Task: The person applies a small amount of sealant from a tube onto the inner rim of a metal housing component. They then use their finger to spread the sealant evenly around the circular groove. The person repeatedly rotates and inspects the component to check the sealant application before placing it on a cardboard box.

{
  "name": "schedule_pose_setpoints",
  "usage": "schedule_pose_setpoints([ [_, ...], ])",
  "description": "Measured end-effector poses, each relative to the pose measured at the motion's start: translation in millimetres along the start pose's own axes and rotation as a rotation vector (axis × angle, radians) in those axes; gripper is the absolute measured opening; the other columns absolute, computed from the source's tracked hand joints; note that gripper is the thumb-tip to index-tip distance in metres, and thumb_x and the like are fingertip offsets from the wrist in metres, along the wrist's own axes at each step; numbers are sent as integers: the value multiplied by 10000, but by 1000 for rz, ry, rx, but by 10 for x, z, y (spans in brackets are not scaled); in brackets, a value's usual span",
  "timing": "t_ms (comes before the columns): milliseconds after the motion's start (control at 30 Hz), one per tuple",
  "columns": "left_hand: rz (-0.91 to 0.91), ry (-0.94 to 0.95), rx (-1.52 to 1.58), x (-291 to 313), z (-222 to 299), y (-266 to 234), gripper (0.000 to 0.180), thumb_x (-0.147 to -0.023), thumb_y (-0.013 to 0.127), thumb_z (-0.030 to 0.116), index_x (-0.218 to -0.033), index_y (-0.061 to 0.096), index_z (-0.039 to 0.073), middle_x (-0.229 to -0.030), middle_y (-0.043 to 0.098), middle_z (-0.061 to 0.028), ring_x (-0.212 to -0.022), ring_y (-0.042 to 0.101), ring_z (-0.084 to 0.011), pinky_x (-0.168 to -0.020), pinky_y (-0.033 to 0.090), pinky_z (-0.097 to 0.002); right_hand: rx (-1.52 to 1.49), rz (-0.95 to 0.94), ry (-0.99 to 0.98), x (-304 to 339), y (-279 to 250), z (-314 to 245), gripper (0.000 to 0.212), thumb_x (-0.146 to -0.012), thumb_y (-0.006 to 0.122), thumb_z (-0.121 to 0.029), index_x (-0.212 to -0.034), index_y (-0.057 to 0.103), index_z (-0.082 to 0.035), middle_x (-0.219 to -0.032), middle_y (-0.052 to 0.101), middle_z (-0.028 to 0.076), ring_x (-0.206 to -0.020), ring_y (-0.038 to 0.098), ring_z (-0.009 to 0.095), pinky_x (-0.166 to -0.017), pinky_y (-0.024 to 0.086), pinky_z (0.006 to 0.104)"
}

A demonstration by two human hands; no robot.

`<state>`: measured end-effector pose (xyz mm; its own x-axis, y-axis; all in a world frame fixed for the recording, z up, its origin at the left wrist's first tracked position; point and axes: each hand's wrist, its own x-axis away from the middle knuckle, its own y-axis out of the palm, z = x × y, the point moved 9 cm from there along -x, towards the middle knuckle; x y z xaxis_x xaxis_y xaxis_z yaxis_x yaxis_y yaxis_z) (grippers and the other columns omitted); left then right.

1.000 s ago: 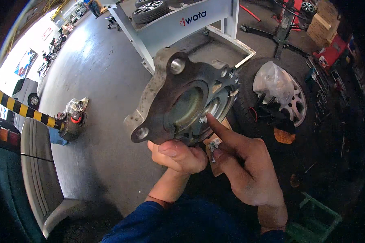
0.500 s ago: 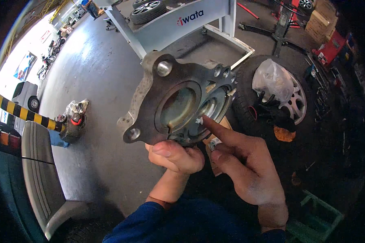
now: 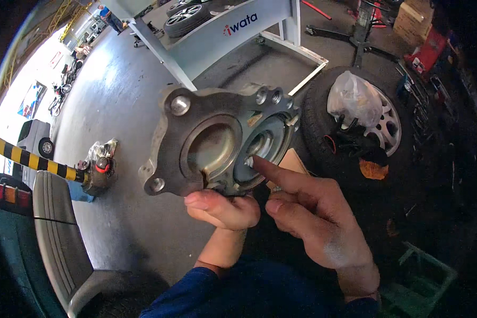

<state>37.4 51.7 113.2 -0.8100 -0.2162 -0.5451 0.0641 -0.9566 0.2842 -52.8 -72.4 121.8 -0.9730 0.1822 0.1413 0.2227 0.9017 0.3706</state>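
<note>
A grey cast-metal housing (image 3: pixel 167 138) with two round recesses, bolt holes and a scalloped flange is held up before me, tilted. My left hand (image 3: pixel 222 211) grips it from below, thumb along its lower edge; the other fingers are partly hidden. My right hand (image 3: pixel 318 217) has its index finger stretched to the round metal disc (image 3: pixel 273 139) in the right recess. White paste (image 3: pixel 249 160) sits at that fingertip, against the disc's face. The right thumb is apart from the curled fingers, with nothing plainly held between them.
Behind my right hand is a brown cardboard piece (image 3: pixel 294 161). A tyre (image 3: pixel 315 108) on the right bears a plastic bag (image 3: pixel 352 98) and black gloves (image 3: pixel 355 139). A white metal stand (image 3: pixel 212 45) is ahead; a vehicle bumper (image 3: pixel 55 201) lies left, below a striped bar (image 3: pixel 34 159).
The housing has shifted left and slightly down, turning its face more toward me. Both hands move with it; the right fingertip stays at the disc.
</note>
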Motion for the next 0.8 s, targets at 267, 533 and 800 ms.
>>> schedule_pose_setpoints([
  [267, -91, 22, -122, 23, -80, -52, 608, -1000, 388, 513, -971, 534, -77, -938, 575, -149, -828, 562, -204, -752, 448, -322, -79, -75, 13, -19, 30, 46, 534, -968, 512, -55, -1481, 380, 12, -674, 424, -59, -588, 346, 27, -520, 268, 200],
  [533, -106, 39, -203, 52, -121, -107, 602, -1006, 369, 510, -1025, 511, -74, -1002, 554, -166, -898, 544, -215, -810, 427, -340, -282, -139, 105, -3, 111, 38, 573, -969, 506, -54, -1507, 322, 8, -679, 425, -41, -589, 324, 36, -504, 252, 202],
  [800, -116, 68, -290, 63, -124, -143, 600, -1011, 349, 508, -1079, 489, -72, -1067, 533, -184, -968, 525, -225, -868, 406, -357, -293, -146, 105, 19, 121, 33, 571, -971, 494, -45, -1509, 311, 13, -672, 426, -30, -582, 321, 40, -497, 252, 207],
])
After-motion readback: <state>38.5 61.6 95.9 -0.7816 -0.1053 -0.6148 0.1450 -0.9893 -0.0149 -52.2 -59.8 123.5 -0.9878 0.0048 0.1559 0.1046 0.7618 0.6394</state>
